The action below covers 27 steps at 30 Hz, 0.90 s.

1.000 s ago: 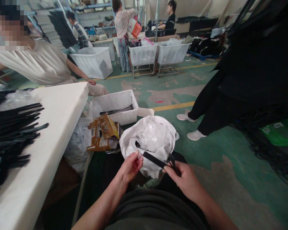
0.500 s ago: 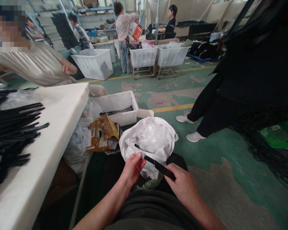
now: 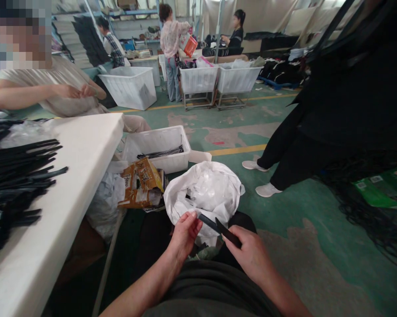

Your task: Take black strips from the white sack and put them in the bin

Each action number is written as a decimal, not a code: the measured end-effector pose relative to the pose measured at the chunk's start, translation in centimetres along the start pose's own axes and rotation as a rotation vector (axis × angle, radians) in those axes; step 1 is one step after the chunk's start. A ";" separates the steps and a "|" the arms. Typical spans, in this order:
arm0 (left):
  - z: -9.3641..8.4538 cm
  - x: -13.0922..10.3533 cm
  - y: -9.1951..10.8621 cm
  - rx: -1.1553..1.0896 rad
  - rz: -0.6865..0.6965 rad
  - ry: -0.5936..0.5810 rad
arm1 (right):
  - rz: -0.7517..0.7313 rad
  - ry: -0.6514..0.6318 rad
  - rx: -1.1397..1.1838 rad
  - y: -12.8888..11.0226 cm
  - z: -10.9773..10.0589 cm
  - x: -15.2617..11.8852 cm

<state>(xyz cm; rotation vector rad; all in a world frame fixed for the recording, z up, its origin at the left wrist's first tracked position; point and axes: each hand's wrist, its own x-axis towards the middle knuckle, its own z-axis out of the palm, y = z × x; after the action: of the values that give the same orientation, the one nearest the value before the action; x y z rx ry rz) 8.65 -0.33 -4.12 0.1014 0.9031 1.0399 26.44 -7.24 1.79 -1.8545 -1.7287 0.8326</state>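
My right hand (image 3: pixel 249 253) grips a flat black strip (image 3: pixel 220 226) that points up and to the left. My left hand (image 3: pixel 185 233) pinches the strip's far end between thumb and fingers. Both hands hover over my lap, just in front of an open white plastic bag (image 3: pixel 205 189) stuffed with clear wrappers. A pile of similar black strips (image 3: pixel 16 180) lies on the white table (image 3: pixel 72 185) to my left.
A white crate (image 3: pixel 157 145) holding dark strips stands on the green floor beyond a torn orange carton (image 3: pixel 142 182). A person in black (image 3: pixel 333 114) stands at right; a seated person (image 3: pixel 53 88) works behind the table. White bins (image 3: pixel 218 77) and other workers are farther back.
My right hand has slid up the strip toward my left hand, which has closed on the strip's end. The seated person's hands have come together.
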 end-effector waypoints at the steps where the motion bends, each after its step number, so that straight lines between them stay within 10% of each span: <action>1: -0.1 0.0 0.0 -0.014 -0.007 0.002 | 0.004 -0.006 -0.011 -0.1 0.1 0.0; 27: 0.7 -0.1 0.2 -0.134 -0.133 0.091 | -0.023 0.030 -0.093 0.4 0.7 -0.6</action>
<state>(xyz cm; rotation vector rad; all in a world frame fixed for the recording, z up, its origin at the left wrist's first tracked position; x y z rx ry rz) 9.00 -0.07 -3.53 -0.1179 0.9074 0.9844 26.19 -7.93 1.12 -1.8930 -1.7948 0.7236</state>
